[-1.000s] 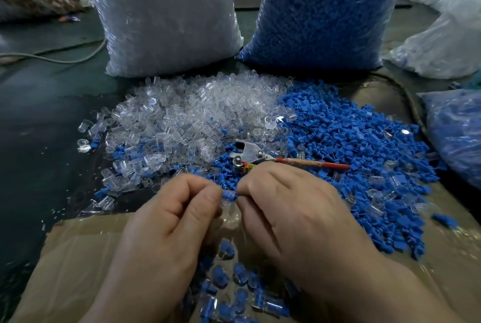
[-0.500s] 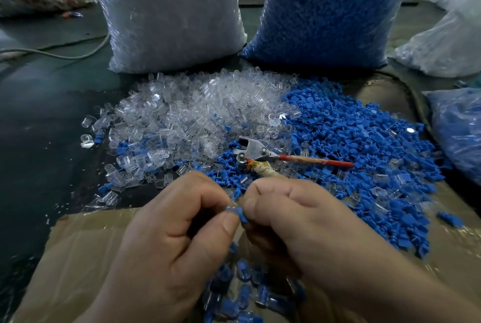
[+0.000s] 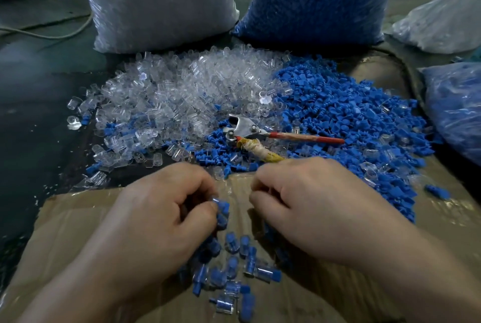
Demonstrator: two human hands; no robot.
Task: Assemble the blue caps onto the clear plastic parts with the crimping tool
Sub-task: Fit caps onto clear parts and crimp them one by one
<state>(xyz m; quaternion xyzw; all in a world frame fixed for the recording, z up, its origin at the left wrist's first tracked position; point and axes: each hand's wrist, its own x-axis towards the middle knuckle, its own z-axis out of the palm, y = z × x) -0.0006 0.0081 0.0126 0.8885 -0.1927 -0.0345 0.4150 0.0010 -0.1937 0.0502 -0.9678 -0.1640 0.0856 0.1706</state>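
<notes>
Dark green counter (image 3: 39,114), cardboard sheet (image 3: 65,231) up front; clear-parts bag (image 3: 161,2) & blue-caps bag (image 3: 317,0) at back. Crimping tool (image 3: 250,130) lies on loose clear parts (image 3: 182,93) / blue caps (image 3: 338,109). L hand (image 3: 156,221) pinches capped part (image 3: 222,208); R hand (image 3: 320,208) curled, can't tell if holding anything.

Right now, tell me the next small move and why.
Probably let the left hand drop its capped piece onto the assembled pile directly below: it looks fully capped, the right hand is apart, and the crimping tool lies on the loose parts.
</notes>
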